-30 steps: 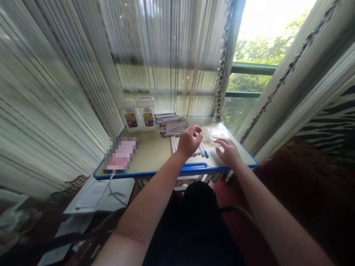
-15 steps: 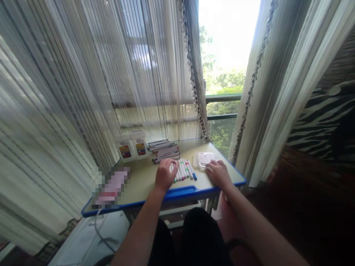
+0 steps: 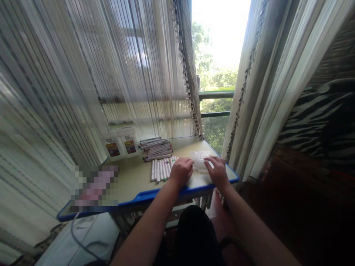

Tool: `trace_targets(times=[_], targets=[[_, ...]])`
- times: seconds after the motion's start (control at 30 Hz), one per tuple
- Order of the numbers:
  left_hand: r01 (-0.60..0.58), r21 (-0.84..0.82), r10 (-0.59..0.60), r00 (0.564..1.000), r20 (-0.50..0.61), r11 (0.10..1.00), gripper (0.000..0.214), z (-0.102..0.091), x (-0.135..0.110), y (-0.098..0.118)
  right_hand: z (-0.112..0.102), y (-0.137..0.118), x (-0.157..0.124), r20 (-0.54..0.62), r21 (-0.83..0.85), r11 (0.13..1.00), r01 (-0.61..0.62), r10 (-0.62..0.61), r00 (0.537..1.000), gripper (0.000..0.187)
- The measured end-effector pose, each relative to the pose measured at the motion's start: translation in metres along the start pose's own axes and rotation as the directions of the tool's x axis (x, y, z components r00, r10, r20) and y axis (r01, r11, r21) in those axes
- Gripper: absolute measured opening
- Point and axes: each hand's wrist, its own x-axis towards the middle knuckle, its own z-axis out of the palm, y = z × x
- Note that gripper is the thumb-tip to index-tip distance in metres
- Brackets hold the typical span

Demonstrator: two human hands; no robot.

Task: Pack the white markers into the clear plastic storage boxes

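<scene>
The left hand [image 3: 182,171] is at the near left side of the flat clear plastic case [image 3: 199,159], its fingers curled; whether its grip holds anything is hidden. The right hand [image 3: 217,171] is at the case's right side, thumb and forefinger apart; whether this grip pinches the case's edge cannot be told. The case lies flat on the bench [image 3: 129,181].

Risk noted: pressure from the right hand alone could slide the case, since nothing visible braces it. Left of the case, the row of white markers [image 3: 158,170] lies loose; a brush of the left wrist could spread them, and any that rolls could pass the bench's near edge. Farther left and behind, the stacked dark-ended markers [image 3: 158,150] appear liable to slip if bumped. Two upright labelled cases, one outer [image 3: 112,149] and one inner [image 3: 129,146], stand beyond that stack and could topple if knocked.

Compared with half a second ago, the left hand is off the row's left end and beside the case, exposing markers there and covering the right end. The stack and upright cases show no rearrangement; the camera view is shifted.
</scene>
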Motion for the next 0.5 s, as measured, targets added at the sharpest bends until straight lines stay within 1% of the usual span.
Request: trace_targets(times=[0.13, 0.2, 0.27, 0.33, 0.4, 0.5], targets=[[-0.094, 0.029, 0.09, 0.991, 0.096, 0.995, 0.014, 0.001, -0.001, 0.005, -0.002, -0.008, 0.0, -0.161, 0.01, 1.0, -0.01, 0.011, 0.987, 0.03], [-0.126, 0.056, 0.117, 0.982, 0.152, 0.99, 0.015, 0.001, 0.0, 0.007, -0.002, -0.011, 0.001, -0.194, 0.023, 1.0, -0.012, 0.016, 0.981, 0.029], [-0.137, 0.085, 0.122, 0.979, 0.165, 0.987, 0.014, 0.0, 0.0, 0.007, -0.001, -0.011, 0.003, -0.195, 0.056, 0.998, -0.015, 0.026, 0.981, 0.029], [-0.132, 0.111, 0.115, 0.982, 0.147, 0.985, 0.014, 0.001, 0.0, 0.008, 0.001, -0.009, 0.005, -0.193, 0.077, 0.997, -0.031, 0.045, 0.98, 0.03], [-0.123, 0.138, 0.105, 0.986, 0.13, 0.983, 0.017, 0.002, 0.001, 0.01, 0.004, -0.007, 0.007, -0.178, 0.062, 0.997, -0.046, 0.057, 0.982, 0.032], [-0.11, 0.171, 0.09, 0.989, 0.118, 0.979, 0.024, 0.004, 0.002, 0.012, 0.008, -0.005, 0.009, -0.121, 0.022, 0.998, -0.05, 0.053, 0.991, 0.035]])
